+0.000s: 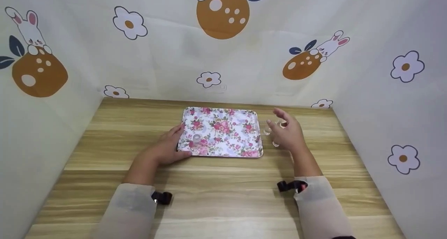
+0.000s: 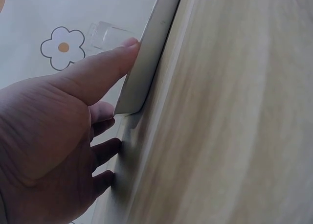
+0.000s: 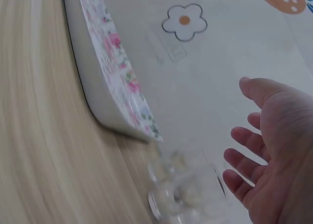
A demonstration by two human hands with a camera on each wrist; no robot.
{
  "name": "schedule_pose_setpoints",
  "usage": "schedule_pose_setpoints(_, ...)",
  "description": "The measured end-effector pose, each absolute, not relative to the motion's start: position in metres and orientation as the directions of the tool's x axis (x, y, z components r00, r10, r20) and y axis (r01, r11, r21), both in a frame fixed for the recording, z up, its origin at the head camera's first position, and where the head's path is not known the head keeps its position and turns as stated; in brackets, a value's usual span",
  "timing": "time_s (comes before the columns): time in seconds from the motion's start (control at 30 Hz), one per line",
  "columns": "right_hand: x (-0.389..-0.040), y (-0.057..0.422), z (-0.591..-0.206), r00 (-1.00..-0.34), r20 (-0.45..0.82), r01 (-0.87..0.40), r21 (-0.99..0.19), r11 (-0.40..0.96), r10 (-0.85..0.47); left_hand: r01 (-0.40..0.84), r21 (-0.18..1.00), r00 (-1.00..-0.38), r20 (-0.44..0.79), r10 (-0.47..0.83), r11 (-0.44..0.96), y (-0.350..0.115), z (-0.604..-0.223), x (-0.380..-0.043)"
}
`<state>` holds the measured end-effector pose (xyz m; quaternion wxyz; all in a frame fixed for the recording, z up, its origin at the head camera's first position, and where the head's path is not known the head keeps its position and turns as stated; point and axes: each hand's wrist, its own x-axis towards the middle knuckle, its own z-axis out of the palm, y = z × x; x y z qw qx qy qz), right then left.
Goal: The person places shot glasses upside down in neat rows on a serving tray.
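A white tray (image 1: 241, 141) with a pink rose pattern lies on the wooden table. One small clear glass (image 1: 196, 138) stands on it, towards the front left. My left hand (image 1: 170, 144) holds the tray's front left corner; its thumb (image 2: 105, 70) lies on the front rim, the fingers at the left side. My right hand (image 1: 288, 134) is off the tray's right edge, beside several small clear glasses (image 1: 267, 131) on the table. In the right wrist view its fingers (image 3: 249, 141) are loosely bent, with nothing between them and the thumb; the glasses (image 3: 188, 190) look blurred.
The wood-grain table (image 1: 216, 190) stretches around the tray on all sides. A pale cloth wall (image 1: 167, 57) with rabbits, oranges and flowers closes off the back, left and right. Each wrist carries a small black camera mount (image 1: 288, 186).
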<state>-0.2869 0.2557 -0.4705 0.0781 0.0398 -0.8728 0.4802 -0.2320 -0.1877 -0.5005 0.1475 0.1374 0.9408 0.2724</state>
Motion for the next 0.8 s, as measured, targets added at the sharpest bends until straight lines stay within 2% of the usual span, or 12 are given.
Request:
schedule_pose_setpoints(0.17,-0.285,0.282,-0.467,-0.988,0.141,-0.074,-0.796,0.601,0.065,0.175,0.548,-0.920,-0.205,0.335,0.818,-0.187,-0.500,-0.232)
schedule_pose_setpoints(0.57,-0.293,0.315,-0.480,-0.978,0.171,-0.059,-0.779,0.624,0.121,0.166,0.559,-0.917,-0.215,0.336,0.812,-0.187,-0.500,-0.232)
schedule_pose_setpoints(0.8,-0.297,0.329,-0.491,-0.987,0.063,0.042,-0.791,0.610,0.150,0.168,0.554,-0.918,-0.214,0.335,0.815,-0.187,-0.497,-0.232)
